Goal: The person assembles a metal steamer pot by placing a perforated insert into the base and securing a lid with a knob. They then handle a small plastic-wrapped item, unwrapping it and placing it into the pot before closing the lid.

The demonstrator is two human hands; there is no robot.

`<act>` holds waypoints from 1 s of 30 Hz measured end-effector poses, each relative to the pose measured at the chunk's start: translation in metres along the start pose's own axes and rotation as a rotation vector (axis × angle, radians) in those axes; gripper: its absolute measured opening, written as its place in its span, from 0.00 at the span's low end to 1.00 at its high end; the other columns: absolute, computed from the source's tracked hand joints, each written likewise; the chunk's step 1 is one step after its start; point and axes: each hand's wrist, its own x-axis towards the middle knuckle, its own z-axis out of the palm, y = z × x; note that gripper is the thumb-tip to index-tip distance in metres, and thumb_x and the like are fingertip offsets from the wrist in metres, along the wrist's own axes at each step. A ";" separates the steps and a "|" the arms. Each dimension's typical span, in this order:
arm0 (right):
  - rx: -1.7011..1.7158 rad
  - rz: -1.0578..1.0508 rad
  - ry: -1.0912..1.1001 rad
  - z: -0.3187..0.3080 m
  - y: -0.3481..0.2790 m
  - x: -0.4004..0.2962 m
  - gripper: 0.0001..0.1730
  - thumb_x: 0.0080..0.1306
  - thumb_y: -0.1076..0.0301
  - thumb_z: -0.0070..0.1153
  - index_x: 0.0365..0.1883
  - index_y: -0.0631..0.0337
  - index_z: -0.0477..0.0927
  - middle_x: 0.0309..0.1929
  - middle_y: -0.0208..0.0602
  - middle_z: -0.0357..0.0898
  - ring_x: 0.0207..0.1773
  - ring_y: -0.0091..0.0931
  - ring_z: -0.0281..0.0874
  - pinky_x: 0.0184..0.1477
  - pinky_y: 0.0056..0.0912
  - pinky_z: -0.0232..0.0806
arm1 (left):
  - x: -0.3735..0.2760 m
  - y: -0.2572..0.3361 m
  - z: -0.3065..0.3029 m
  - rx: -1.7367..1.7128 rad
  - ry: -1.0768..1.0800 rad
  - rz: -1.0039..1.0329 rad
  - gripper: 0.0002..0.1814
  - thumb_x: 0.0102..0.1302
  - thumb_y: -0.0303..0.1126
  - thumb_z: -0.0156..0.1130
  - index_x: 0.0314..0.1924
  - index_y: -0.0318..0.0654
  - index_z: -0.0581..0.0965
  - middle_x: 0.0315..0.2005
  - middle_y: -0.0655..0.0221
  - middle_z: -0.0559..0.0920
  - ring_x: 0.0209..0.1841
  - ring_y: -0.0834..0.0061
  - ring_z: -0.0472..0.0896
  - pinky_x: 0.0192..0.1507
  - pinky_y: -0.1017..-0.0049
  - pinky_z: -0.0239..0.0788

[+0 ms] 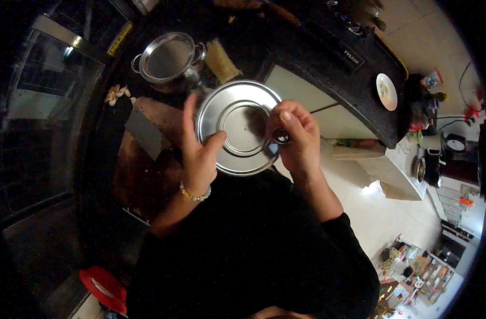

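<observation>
My left hand (201, 155) holds the left side of a round stainless-steel pot lid (237, 113), its thumb lying over the face and its fingers at the rim. The lid has ringed steps and a small mark like a hole at its middle. At the lid's right edge, my right hand (296, 135) is closed around a small dark round knob (282, 136) with a shiny centre. Thumb and forefinger of that hand are pinched together above the knob; whether they hold something small cannot be told. Below my left hand lies a wooden cutting board (127, 167) with a cleaver blade (144, 129) on it.
A two-handled steel pot (167, 58) stands on the dark counter beside a yellowish fibrous pad (222, 62). Garlic cloves (117, 93) lie near the window. Along the right-hand counter are a gas stove (348, 52) and a white patterned plate (386, 91). A red basin (103, 289) sits at lower left.
</observation>
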 end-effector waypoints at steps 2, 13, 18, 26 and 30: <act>0.169 0.148 -0.059 0.004 0.004 0.006 0.10 0.60 0.63 0.51 0.31 0.61 0.70 0.25 0.30 0.67 0.25 0.20 0.64 0.26 0.20 0.57 | 0.000 0.000 -0.002 0.086 -0.045 0.107 0.36 0.50 0.16 0.50 0.62 0.35 0.53 0.55 0.59 0.63 0.54 0.69 0.65 0.58 0.72 0.53; -0.157 -0.121 -0.204 0.042 0.021 0.001 0.06 0.62 0.69 0.48 0.33 0.62 0.68 0.32 0.25 0.68 0.36 0.16 0.63 0.40 0.18 0.59 | -0.005 0.000 -0.007 0.398 -0.080 0.212 0.06 0.54 0.23 0.57 0.34 0.32 0.78 0.27 0.66 0.80 0.28 0.79 0.77 0.33 0.81 0.67; -0.432 -0.321 -0.186 0.037 0.034 0.007 0.05 0.61 0.72 0.48 0.33 0.63 0.68 0.32 0.30 0.69 0.36 0.18 0.64 0.39 0.20 0.60 | -0.004 -0.008 -0.008 0.428 -0.056 0.219 0.04 0.52 0.23 0.61 0.30 0.33 0.76 0.26 0.68 0.79 0.28 0.81 0.75 0.32 0.82 0.66; 0.234 -0.008 -0.026 0.009 0.004 0.013 0.05 0.61 0.70 0.48 0.30 0.60 0.67 0.32 0.39 0.74 0.27 0.21 0.69 0.27 0.21 0.63 | 0.006 -0.010 -0.020 0.149 0.050 0.066 0.06 0.56 0.25 0.60 0.32 0.31 0.75 0.25 0.74 0.78 0.28 0.87 0.71 0.31 0.86 0.63; -0.120 0.122 -0.101 0.010 0.001 0.009 0.08 0.60 0.70 0.51 0.36 0.62 0.72 0.31 0.35 0.75 0.22 0.17 0.68 0.21 0.18 0.62 | 0.012 -0.012 -0.023 0.157 0.001 0.081 0.06 0.56 0.26 0.59 0.32 0.31 0.75 0.26 0.73 0.77 0.29 0.87 0.72 0.34 0.86 0.63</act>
